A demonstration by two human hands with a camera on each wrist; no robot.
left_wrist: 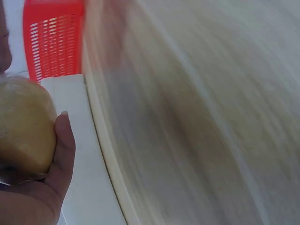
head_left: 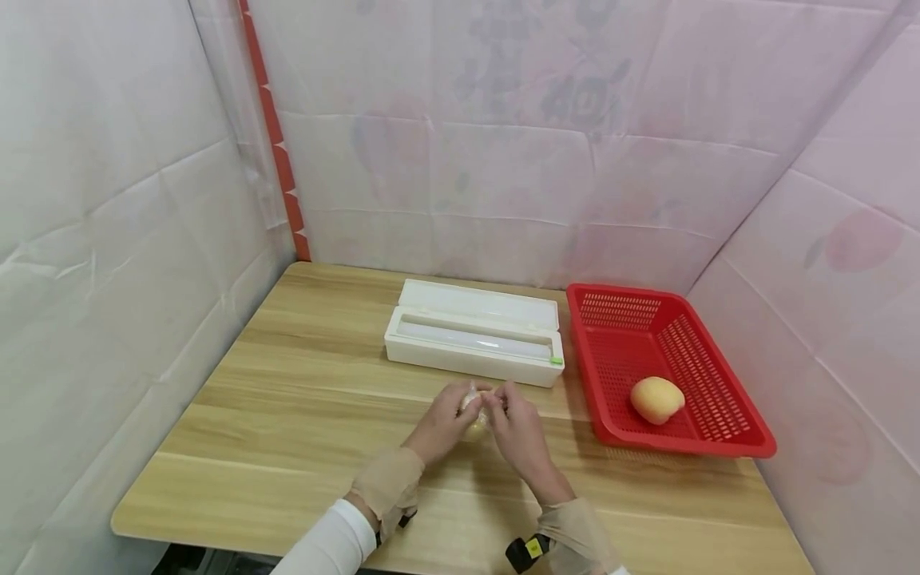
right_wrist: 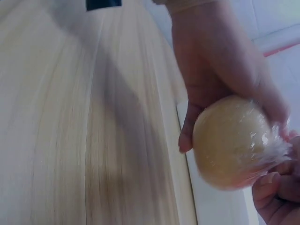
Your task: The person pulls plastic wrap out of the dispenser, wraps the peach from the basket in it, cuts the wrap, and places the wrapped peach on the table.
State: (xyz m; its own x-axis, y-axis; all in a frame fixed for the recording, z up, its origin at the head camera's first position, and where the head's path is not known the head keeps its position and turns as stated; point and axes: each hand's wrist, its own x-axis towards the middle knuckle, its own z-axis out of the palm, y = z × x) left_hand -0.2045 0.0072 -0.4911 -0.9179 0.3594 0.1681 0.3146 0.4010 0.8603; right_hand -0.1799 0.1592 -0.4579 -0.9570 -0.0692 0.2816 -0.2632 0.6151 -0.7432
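Observation:
A rounded yellow fruit (right_wrist: 225, 140) with a pinkish patch is covered in clear cling film. My left hand (head_left: 447, 422) grips it from the side, its fingers curled around it in the right wrist view. My right hand (head_left: 519, 431) pinches the gathered film (right_wrist: 276, 149) at one end of the fruit. Both hands are close together over the table (head_left: 302, 431), in front of a white cling film dispenser (head_left: 460, 359). The dispenser's lid (head_left: 477, 303) stands open, with a roll (head_left: 474, 339) inside. In the head view the fingers hide much of the fruit.
A red plastic basket (head_left: 726, 443) stands to the right, with another yellow fruit (head_left: 657, 400) in it. At the dispenser's right end sits a small green piece (head_left: 557, 361). Pale sheeting (head_left: 503, 176) hangs behind the table and along both sides.

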